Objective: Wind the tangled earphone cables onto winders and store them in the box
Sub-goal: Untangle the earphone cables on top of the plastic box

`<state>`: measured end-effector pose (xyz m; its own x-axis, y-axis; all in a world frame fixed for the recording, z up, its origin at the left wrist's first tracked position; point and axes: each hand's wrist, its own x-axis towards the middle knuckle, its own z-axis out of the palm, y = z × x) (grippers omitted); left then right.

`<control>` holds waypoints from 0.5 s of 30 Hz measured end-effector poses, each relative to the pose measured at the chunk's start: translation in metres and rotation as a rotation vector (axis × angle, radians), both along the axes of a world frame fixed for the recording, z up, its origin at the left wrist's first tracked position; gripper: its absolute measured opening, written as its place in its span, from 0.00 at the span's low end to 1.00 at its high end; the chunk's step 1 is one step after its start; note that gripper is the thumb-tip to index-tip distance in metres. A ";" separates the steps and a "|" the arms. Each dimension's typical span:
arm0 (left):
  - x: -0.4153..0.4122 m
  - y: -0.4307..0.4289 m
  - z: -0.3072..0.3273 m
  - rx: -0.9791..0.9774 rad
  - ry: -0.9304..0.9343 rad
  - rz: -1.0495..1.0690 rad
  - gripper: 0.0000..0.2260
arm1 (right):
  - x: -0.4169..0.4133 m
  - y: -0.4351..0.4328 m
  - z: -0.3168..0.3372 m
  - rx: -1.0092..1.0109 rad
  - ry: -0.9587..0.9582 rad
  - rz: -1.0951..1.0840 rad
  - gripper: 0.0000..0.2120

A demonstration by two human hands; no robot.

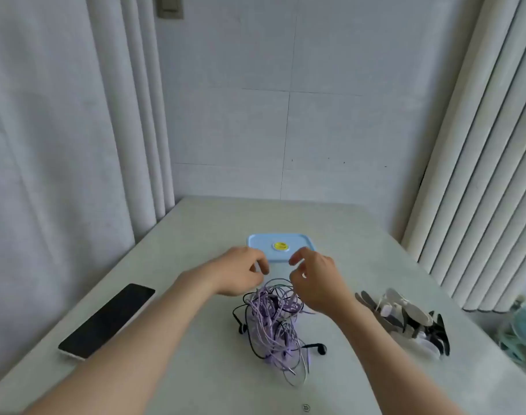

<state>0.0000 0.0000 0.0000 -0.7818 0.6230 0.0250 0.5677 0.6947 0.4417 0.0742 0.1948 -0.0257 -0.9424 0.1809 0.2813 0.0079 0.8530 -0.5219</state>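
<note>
No winding yet: the cables (pixel 272 322) are one big knot and the box (pixel 297 244) is closed. The left hand (pixel 241 272) and right hand (pixel 318 283) curl above it; whether they pinch a strand, I cannot tell.

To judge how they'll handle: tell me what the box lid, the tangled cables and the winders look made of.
Box lid: likely moulded plastic, pale blue, smooth, matt, rounded corners.
Cables: thin flexible sheathing, probably rubbery plastic; lilac strands look matt, black ones slightly glossy.
Winders: flat white, grey and black pieces, perhaps silicone or plastic; too blurred to be sure.
</note>
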 end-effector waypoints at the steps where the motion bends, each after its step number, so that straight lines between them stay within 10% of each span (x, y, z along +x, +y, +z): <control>1: 0.000 0.001 -0.005 0.007 -0.015 0.012 0.11 | -0.001 0.002 -0.007 -0.021 -0.003 -0.015 0.11; 15: -0.085 0.045 -0.068 0.398 0.113 0.168 0.11 | -0.091 0.019 -0.049 -0.089 -0.053 0.099 0.32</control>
